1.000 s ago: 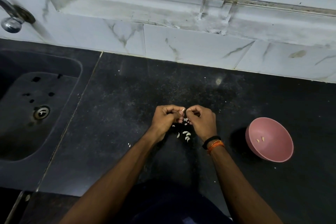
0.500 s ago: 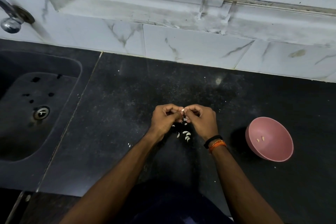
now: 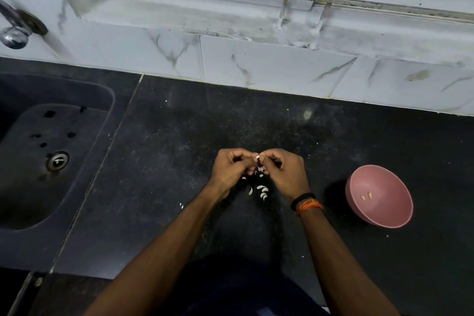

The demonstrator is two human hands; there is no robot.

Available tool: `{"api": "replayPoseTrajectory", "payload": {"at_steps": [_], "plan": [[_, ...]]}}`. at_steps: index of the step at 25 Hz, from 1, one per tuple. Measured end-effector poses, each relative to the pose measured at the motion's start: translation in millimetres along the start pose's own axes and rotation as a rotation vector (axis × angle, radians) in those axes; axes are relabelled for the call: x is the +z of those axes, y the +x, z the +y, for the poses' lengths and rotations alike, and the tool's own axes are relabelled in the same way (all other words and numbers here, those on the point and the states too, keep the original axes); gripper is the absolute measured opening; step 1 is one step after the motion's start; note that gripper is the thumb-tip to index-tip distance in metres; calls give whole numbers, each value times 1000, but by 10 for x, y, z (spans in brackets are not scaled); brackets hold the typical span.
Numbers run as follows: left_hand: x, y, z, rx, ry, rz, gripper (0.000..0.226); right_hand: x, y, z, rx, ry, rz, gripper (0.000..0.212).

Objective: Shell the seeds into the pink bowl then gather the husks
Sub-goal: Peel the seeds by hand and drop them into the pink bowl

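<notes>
Left hand [image 3: 232,169] and right hand [image 3: 283,172] each grip pinched tight on one seed [image 3: 257,157]. Risk: kernel drops among husks [image 3: 261,191], missing pink bowl [image 3: 379,215] well right.

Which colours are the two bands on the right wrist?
One black band and one orange thread band, seen in the head view, the only one.

Bowl [image 3: 389,215] right of husks [image 3: 262,191]

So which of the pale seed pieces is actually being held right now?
The seed pinched between the fingertips of the left hand and right hand; the husks lie loose on the counter below, and two kernels sit in the pink bowl.
</notes>
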State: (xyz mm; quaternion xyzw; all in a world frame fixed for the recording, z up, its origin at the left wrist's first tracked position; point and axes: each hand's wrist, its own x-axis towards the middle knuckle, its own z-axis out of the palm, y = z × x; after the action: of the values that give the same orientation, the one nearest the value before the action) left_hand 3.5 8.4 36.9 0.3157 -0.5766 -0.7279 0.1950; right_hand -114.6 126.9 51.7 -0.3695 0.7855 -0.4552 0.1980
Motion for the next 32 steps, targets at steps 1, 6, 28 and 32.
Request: {"api": "replayPoseTrajectory", "payload": {"at_steps": [1, 6, 28, 32], "plan": [[-3, 0, 4, -1, 8, 1, 8, 2, 2, -1, -10, -10, 3, 8], [-18, 9, 27, -2, 82, -9, 9, -15, 10, 1, -109, -133, 17, 8], [-28, 56, 90, -11, 307, 28, 9, 17, -36, -28, -8, 6, -12, 11], [-22, 34, 88, -42, 236, 30, 9, 10, -46, -61, 17, 53, -34, 13]]}}
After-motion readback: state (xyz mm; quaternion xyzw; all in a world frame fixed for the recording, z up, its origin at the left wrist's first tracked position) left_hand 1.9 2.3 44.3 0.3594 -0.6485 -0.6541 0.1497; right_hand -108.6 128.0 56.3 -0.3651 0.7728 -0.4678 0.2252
